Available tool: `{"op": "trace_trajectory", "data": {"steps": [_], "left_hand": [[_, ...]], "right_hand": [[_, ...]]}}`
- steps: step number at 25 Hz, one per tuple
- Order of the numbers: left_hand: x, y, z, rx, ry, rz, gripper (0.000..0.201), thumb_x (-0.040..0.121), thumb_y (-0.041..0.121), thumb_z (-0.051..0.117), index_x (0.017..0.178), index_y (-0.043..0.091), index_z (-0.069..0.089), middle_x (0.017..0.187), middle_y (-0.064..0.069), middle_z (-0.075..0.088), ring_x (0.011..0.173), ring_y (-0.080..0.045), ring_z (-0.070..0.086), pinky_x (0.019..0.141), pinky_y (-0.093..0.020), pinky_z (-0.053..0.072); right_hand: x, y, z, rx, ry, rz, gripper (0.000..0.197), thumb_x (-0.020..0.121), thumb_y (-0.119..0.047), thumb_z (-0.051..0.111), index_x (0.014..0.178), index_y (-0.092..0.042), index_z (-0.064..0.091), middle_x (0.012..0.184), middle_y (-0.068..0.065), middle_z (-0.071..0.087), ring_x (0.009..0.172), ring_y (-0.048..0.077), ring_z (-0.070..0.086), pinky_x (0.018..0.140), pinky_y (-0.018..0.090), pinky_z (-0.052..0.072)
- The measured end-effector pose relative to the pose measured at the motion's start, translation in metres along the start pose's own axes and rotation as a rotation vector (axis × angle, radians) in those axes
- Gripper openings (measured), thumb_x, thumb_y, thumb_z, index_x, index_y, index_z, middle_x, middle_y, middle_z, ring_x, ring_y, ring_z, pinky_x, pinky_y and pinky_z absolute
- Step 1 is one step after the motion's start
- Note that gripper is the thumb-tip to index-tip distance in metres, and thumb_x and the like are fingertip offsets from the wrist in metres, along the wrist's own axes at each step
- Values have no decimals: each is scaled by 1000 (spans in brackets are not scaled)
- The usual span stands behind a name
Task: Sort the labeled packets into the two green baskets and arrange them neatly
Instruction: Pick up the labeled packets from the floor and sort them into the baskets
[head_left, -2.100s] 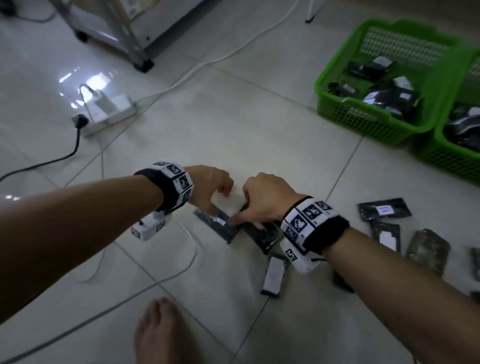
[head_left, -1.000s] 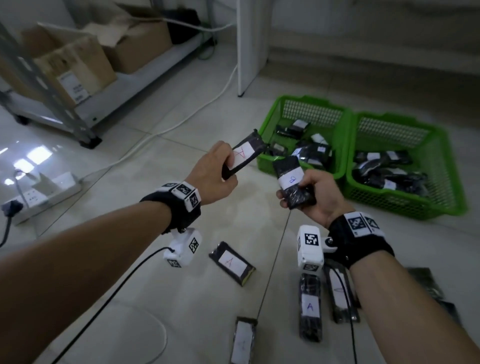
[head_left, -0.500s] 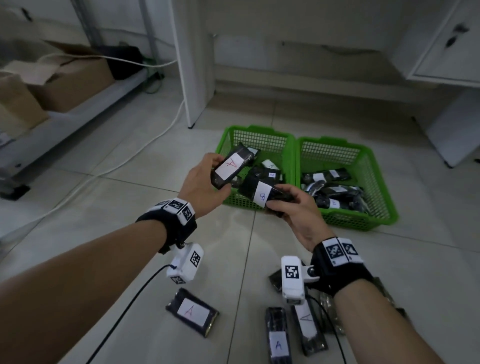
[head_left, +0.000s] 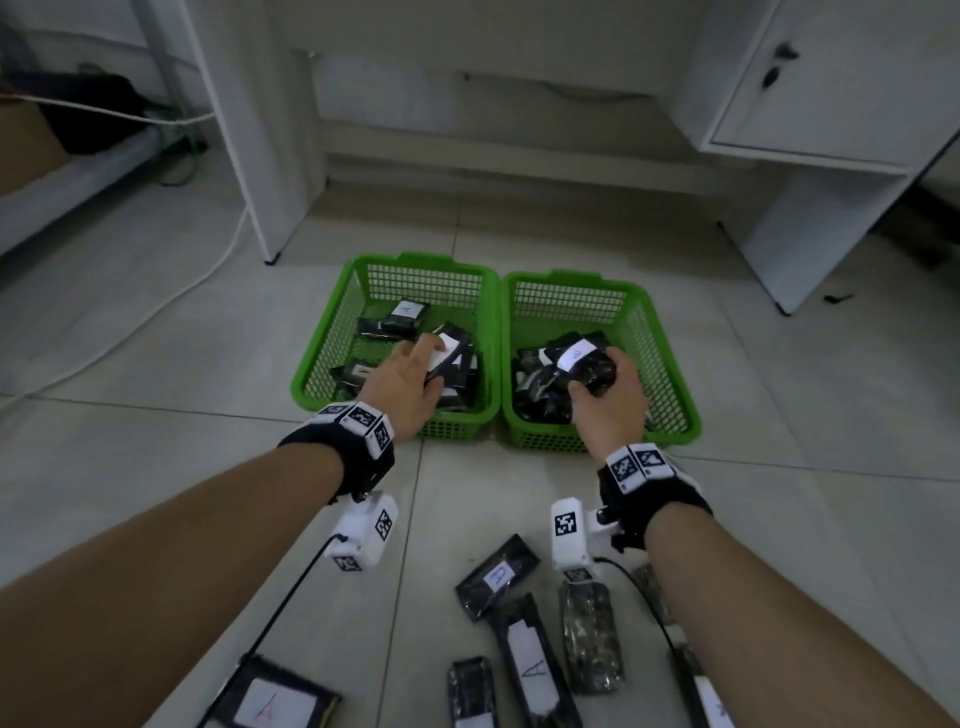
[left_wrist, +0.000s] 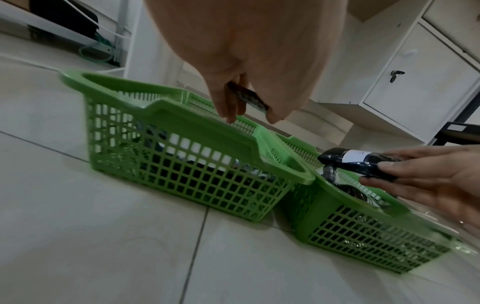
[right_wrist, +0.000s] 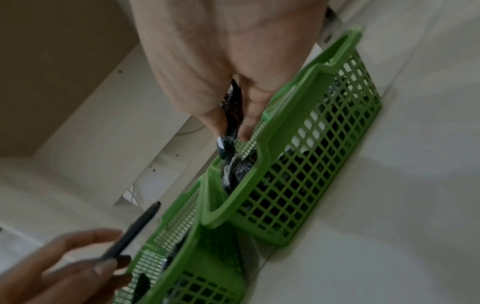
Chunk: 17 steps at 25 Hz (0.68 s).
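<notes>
Two green baskets stand side by side on the tiled floor, the left basket (head_left: 317, 364) and the right basket (head_left: 670, 364), each with several dark labeled packets inside. My left hand (head_left: 410, 379) hovers over the left basket and pinches a flat dark packet (head_left: 447, 356) with a white label; from the left wrist, that packet (left_wrist: 246, 96) shows edge-on between thumb and fingers. My right hand (head_left: 608, 395) holds a bulkier dark packet (head_left: 584, 361) with a white label above the right basket. Its edge (right_wrist: 232, 115) shows in the right wrist view.
Several loose packets lie on the floor near me, one marked A (head_left: 524, 654) and another (head_left: 270, 701) at the lower left. A white cabinet (head_left: 831, 130) stands at the back right, a white panel leg (head_left: 249, 130) and a cable (head_left: 156, 306) at the left.
Both hands picked packets off the floor, lifted them, then carried them forward: the left packet is now over the left basket, the right packet over the right basket.
</notes>
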<state>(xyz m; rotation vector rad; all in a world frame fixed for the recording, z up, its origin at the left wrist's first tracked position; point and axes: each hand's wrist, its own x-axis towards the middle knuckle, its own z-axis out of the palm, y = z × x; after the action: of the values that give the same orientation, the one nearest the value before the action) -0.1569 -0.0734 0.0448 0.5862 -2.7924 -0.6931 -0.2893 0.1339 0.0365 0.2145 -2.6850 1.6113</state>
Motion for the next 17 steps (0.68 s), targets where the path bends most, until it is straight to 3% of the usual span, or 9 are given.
{"op": "trace_trajectory", "data": {"steps": [3, 5, 6, 8, 10, 12, 14, 15, 17], "left_hand": [[29, 2, 7, -9, 11, -41, 38, 97, 20, 52, 133, 19, 42, 119, -16, 50, 88, -35, 60, 74, -39, 47], [48, -2, 14, 34, -37, -87, 43, 97, 20, 52, 139, 21, 42, 133, -19, 45, 102, -39, 60, 86, -44, 51], [55, -4, 19, 98, -132, -104, 47, 99, 23, 51, 144, 22, 40, 145, -19, 39, 119, -40, 54, 97, -46, 48], [62, -8, 33, 235, -395, -135, 57, 102, 37, 43, 155, 25, 25, 162, -14, 18, 145, -37, 27, 115, -50, 32], [62, -12, 42, 291, -502, -177, 61, 103, 47, 33, 157, 29, 13, 166, -8, 2, 151, -34, 7, 119, -54, 21], [57, -10, 39, 305, -471, -188, 61, 102, 49, 30, 157, 29, 12, 166, -5, 0, 152, -30, 2, 119, -57, 17], [48, -2, 27, 297, -409, -166, 59, 102, 48, 31, 156, 24, 21, 166, -6, 5, 152, -28, 4, 120, -56, 16], [40, 0, 21, 277, -375, -151, 58, 102, 47, 33, 153, 21, 28, 165, -8, 10, 152, -27, 8, 120, -54, 17], [20, 5, 9, 200, -266, -94, 53, 100, 46, 35, 141, 14, 46, 158, -10, 30, 146, -29, 26, 116, -51, 28]], "right_hand": [[28, 4, 1, -96, 21, -52, 62, 85, -24, 78, 141, -17, 53, 127, 6, 67, 117, 25, 62, 100, 31, 45], [47, 9, 5, -256, -7, -78, 60, 86, -37, 75, 140, -23, 55, 129, 6, 65, 119, 27, 61, 103, 37, 48], [55, 12, 8, -424, -52, -100, 55, 89, -43, 70, 140, -27, 56, 136, 7, 60, 125, 30, 55, 107, 43, 45], [62, 15, 15, -739, -166, -158, 40, 98, -43, 53, 135, -30, 61, 146, 8, 48, 134, 31, 43, 111, 51, 37], [66, 13, 20, -889, -310, -208, 41, 102, -41, 38, 135, -28, 60, 148, 6, 45, 135, 29, 41, 114, 54, 30], [70, 6, 20, -975, -454, -182, 49, 103, -44, 32, 147, -29, 46, 156, 6, 37, 142, 30, 34, 117, 59, 21], [73, -5, 10, -1042, -554, -156, 59, 103, -48, 32, 157, -28, 26, 164, 9, 25, 149, 32, 23, 120, 61, 15], [69, -13, 3, -1098, -565, -200, 61, 102, -49, 33, 158, -26, 24, 163, 11, 24, 149, 33, 22, 120, 60, 15], [51, -29, -8, -1147, -519, -438, 56, 100, -45, 38, 150, -19, 37, 155, 13, 37, 143, 32, 32, 118, 57, 22]]}}
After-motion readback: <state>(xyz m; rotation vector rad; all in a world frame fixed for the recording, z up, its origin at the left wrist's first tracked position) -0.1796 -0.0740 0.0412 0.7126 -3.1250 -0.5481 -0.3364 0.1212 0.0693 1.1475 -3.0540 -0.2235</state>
